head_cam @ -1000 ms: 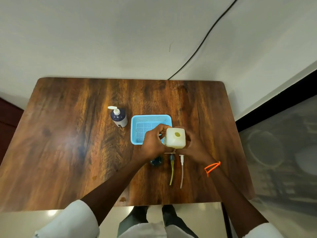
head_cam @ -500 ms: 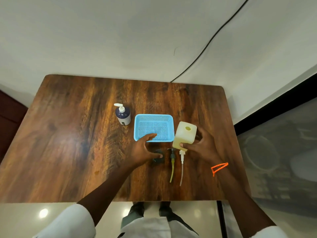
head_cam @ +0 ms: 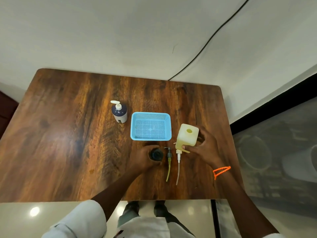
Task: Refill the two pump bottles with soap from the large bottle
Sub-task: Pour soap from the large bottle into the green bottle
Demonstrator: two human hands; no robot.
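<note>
right hand (head_cam: 203,146) is gripping the squarish pale-yellow plastic soap jug (head_cam: 187,135) toward the wooden desk's (head_cam: 68,134) right edge, left hand (head_cam: 143,158) is wrapping the small dark open bottle (head_cam: 156,154) near the front edge; jug's probably heavy and slick, so i'd be grabbing it low around the body.

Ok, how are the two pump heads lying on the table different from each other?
The dark pump head has a grey-black top and a yellowish-green tube; the white pump head has a white top and a pale, clearer tube. The dark one lies free on the table, while the white one's top sits right under the large bottle held by the right hand. Both lie side by side, tubes toward the person.
</note>
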